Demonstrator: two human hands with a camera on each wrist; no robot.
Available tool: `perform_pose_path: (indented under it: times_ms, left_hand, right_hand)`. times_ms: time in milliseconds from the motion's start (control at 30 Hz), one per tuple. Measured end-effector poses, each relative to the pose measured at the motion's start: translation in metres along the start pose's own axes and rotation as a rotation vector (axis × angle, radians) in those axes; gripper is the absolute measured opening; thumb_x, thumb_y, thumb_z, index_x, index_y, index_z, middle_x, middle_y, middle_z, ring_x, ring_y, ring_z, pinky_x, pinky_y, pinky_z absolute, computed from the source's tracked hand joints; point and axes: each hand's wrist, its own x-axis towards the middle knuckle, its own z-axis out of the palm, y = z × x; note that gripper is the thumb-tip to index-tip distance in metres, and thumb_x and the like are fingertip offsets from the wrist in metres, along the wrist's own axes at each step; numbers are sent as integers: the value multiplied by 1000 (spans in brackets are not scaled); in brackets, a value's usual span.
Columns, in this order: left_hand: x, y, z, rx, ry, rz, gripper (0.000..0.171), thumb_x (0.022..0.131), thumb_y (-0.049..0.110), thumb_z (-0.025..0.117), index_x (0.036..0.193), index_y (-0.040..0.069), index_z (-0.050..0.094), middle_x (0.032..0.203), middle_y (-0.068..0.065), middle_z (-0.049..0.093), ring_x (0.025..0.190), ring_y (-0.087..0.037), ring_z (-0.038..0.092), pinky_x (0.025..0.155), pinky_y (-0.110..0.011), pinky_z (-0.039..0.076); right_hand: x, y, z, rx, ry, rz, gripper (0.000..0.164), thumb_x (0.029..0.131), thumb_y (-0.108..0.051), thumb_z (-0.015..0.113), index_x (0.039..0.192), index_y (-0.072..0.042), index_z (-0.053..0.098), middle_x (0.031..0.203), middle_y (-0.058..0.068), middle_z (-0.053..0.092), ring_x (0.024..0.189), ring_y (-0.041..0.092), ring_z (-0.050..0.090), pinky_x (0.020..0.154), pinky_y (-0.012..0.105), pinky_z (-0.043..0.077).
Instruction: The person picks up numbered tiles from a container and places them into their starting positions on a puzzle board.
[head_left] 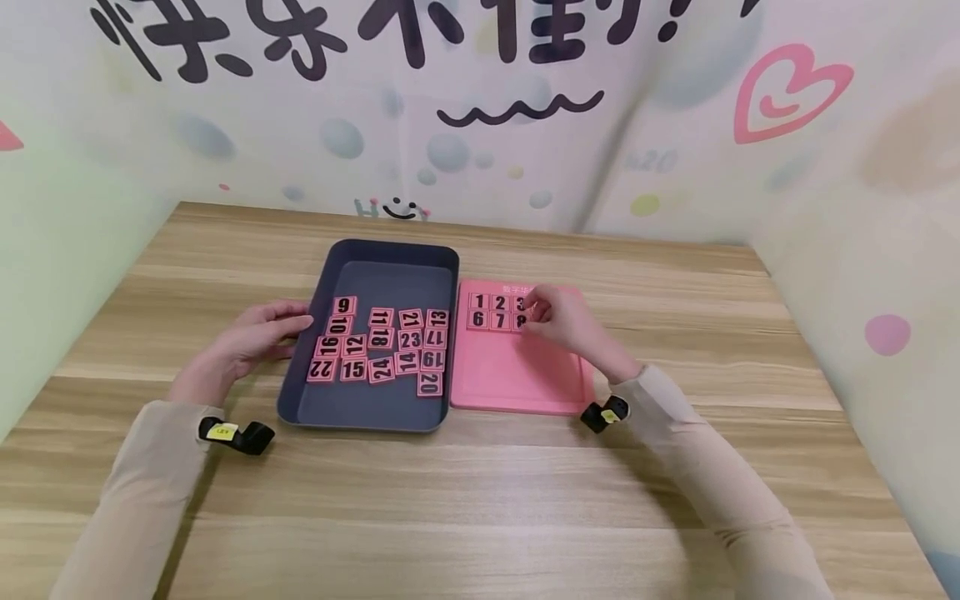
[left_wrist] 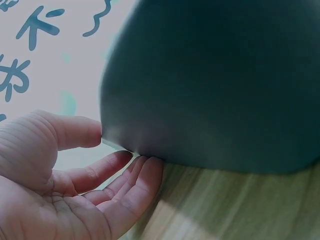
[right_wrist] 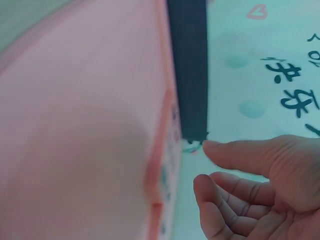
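In the head view my left hand holds the left rim of a dark blue-grey tray. Its thumb and fingertips meet the tray's edge in the left wrist view. Several pink number tiles lie inside the tray, in its nearer half. To the right sits a pink board, with tiles 1, 2, 3 over 6, 7, 8 at its upper left. My right hand is over the board's upper right, fingertips at tile 8. Its thumb and fingers are apart in the right wrist view, nothing showing between them. The hand hides the board's upper right.
The tray and board stand side by side on a wood-grain table. Behind them rises a printed wall sheet with writing and a pink heart. Each wrist carries a small black camera.
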Motion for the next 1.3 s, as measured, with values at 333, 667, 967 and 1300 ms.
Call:
perform_pose_path:
  times_ms: [333,667,967,1300]
  left_hand:
    - [-3,3,1,15,-2,-4,58,100,22,47,143,-9,24,137,-24,35,87,0,55,78,-21,50]
    - [-4,1,1,31,3,7,59,100,24,47,143,-8,24,136,-25,36,87,0,55,77,-21,50]
    - [-3,0,0,30,4,16,58,100,24,46,143,-8,25,134,-23,38,87,-1,55,76,-21,50]
    - [-3,1,1,25,4,16,58,100,23,46,143,-8,25,129,-20,43,86,-1,56,76,-22,50]
  right_hand:
    - [29,-41,0,30,-91,54,26,83,-10,72,104,1,63,87,9,62,78,20,59,69,30,49]
    - [70,-77,31,199,-134,-46,29,82,-7,73,107,5,63,96,13,62,85,19,58,75,23,49]
    - [95,-101,60,371,-152,-31,33,84,-9,71,113,2,62,106,15,62,90,17,60,77,19,48]
    - [117,-114,88,604,-132,92,29,84,-9,71,111,0,66,94,6,65,84,16,61,79,26,49]
